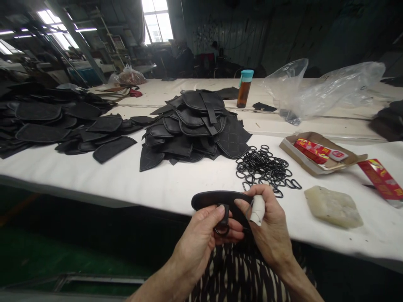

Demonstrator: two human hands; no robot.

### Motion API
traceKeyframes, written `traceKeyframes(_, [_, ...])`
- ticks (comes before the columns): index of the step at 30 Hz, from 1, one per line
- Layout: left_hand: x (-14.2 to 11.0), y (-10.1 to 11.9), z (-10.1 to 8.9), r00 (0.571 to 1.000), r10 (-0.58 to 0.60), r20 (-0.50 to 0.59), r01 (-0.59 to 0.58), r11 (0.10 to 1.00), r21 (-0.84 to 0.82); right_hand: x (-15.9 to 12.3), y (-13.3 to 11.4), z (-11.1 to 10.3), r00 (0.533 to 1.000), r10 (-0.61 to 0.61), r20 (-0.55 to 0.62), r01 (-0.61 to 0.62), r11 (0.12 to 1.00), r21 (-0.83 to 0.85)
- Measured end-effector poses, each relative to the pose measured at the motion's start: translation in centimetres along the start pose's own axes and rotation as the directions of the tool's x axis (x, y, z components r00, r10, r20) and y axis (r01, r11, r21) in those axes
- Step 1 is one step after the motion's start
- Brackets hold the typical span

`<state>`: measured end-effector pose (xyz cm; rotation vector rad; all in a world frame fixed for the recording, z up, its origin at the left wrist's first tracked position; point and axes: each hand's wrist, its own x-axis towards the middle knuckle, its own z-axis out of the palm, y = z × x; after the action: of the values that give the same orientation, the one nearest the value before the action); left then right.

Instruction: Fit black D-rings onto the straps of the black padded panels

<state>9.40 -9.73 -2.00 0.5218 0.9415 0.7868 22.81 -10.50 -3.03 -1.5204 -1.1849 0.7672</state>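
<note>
My left hand (201, 230) is closed, its thumb pressing a short black strap (225, 214) with a black D-ring (222, 229) at its lower end. A curved black leather piece (217, 196) with a rounded edge is held up between both hands, just off the table's front edge. My right hand (267, 222) grips the right side of that piece; a white wrap (258, 209) covers one finger. Part of the leather piece is hidden behind my fingers. Beyond my right hand lies a pile of loose black D-rings (262, 163).
A heap of black leather pieces (201, 126) stands mid-table, with another pile (47, 117) to the left. Rightward are a yellowish block (333, 206), a cardboard tray (317, 170) with red packets, and a red box (382, 180). Behind stand a bottle (244, 90) and plastic bag (333, 90).
</note>
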Motion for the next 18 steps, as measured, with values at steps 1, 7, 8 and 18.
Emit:
traceKeyframes(1, [0.0, 0.0, 0.1, 1.0, 0.005, -0.007, -0.005, 1.0, 0.004, 0.0, 0.0, 0.0, 1.0, 0.001, 0.002, -0.001, 1.0, 0.006])
traceKeyframes(7, [-0.1, -0.6, 0.3, 0.996, 0.049, -0.073, -0.048, 0.999, 0.012, -0.1, 0.1, -0.1, 0.999, -0.014, 0.037, 0.012, 0.998, 0.06])
traceKeyframes(8, [0.0, -0.7, 0.2, 0.996, 0.056, -0.073, -0.056, 0.998, 0.011, -0.1, 0.1, 0.0, 0.999, -0.007, 0.04, 0.004, 0.997, 0.08])
traceKeyframes(18, [0.3, -1.2, 0.3, 0.982, 0.172, -0.082, -0.17, 0.985, 0.035, -0.2, 1.1, -0.8, 0.986, -0.149, 0.074, 0.139, 0.982, 0.13])
